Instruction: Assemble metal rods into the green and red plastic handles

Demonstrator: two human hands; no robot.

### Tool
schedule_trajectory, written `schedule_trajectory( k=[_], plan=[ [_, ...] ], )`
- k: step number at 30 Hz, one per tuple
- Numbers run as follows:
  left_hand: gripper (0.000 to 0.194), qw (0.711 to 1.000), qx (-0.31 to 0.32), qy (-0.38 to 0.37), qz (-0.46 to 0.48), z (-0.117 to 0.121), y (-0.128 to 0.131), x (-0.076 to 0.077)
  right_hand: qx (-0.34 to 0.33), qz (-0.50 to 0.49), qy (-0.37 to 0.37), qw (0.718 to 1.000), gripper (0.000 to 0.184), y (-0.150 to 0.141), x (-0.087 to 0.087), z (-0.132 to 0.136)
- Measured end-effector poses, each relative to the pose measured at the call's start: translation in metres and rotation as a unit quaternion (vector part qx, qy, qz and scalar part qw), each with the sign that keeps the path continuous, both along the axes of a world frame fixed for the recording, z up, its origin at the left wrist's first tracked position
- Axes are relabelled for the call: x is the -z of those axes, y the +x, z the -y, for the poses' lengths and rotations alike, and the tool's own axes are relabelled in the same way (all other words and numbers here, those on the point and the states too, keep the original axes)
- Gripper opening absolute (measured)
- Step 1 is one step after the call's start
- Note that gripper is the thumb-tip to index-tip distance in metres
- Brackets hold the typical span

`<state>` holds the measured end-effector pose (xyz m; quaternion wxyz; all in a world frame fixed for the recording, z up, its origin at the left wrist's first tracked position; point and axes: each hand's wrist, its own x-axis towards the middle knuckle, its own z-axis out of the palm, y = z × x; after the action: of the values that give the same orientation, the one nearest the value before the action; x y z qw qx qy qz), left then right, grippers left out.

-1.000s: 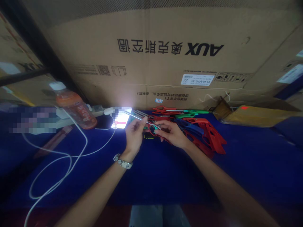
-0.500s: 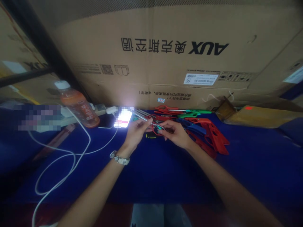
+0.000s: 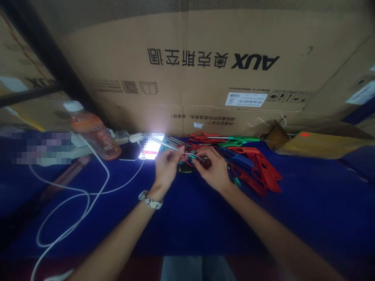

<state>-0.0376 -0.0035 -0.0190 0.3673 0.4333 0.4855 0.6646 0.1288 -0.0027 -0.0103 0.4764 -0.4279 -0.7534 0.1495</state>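
My left hand is closed, thumb and fingers pinching a thin silver metal tube that slants up to the left toward the lit phone screen. Close by on the right, my right hand has its fingertips together on a thin white wire at the tube's near end. Small red and green parts lie between the two hands, too blurred to make out. Just past my fingers is a pile of red casings, a blue casing and a green-handled piece with a metal rod.
A bottle of orange-red drink leans at the left, near a power strip. A white cable loops over the blue tabletop. Behind stands a large cardboard box; a brown-yellow packet lies at the right.
My left hand and the tube have shifted slightly left. My right hand has turned, its fingers curling more over the wire. The view has moved a little.
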Motion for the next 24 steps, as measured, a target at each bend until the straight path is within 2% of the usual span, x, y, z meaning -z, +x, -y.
schedule_trajectory(
  k=[2, 6, 9, 15, 24],
  plan=[
    [0.034, 1.000, -0.011, 0.003, 0.002, 0.000, 0.001, 0.002, 0.019, 0.018, 0.038, 0.999, 0.008, -0.004, -0.001, 0.004],
    [0.034, 1.000, -0.022, 0.003, 0.011, 0.001, 0.005, 0.003, 0.043, 0.022, 0.081, 0.996, 0.013, -0.007, 0.003, 0.004],
    [0.033, 0.999, -0.025, 0.004, 0.020, 0.002, 0.006, 0.002, 0.042, 0.017, 0.107, 0.993, 0.011, -0.007, 0.009, 0.001],
    [0.034, 0.999, -0.034, -0.002, 0.032, 0.003, 0.008, 0.002, 0.023, 0.006, 0.115, 0.993, 0.015, -0.009, 0.014, -0.002],
    [0.033, 0.999, -0.034, 0.004, 0.024, 0.004, 0.011, 0.001, 0.047, 0.000, 0.118, 0.992, 0.008, -0.012, 0.010, 0.001]
  ],
)
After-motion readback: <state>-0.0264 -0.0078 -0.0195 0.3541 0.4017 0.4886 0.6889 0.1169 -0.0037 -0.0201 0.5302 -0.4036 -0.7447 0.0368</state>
